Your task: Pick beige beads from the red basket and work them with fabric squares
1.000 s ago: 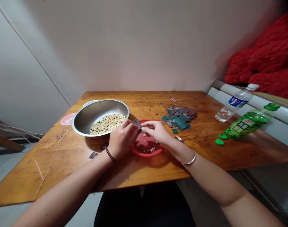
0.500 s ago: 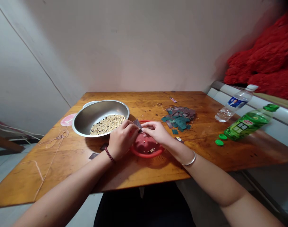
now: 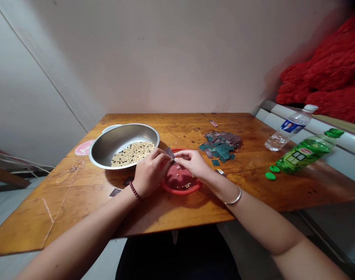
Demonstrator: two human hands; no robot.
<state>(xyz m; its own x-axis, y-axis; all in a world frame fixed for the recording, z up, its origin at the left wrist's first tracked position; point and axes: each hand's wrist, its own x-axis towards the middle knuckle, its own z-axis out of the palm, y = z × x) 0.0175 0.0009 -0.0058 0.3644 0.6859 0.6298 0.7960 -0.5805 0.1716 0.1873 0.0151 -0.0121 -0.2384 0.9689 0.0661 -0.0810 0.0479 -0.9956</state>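
Above round red plastic mesh basket, your left hand pinches small dark flat square; right hand bunched at its edge, can't tell whether gripping.

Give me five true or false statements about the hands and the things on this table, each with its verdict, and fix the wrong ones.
1. The left hand and right hand meet at a small dark square above the red basket. True.
2. The silver bangle is on the left arm. False: the silver bangle is on the right arm.
3. Two green discs lie near the green bottle. True.
4. The metal bowl holds only dark grains. False: most grains in the metal bowl are pale, with dark ones among them.
5. The pile of flat pieces lies to the right of the metal bowl. True.
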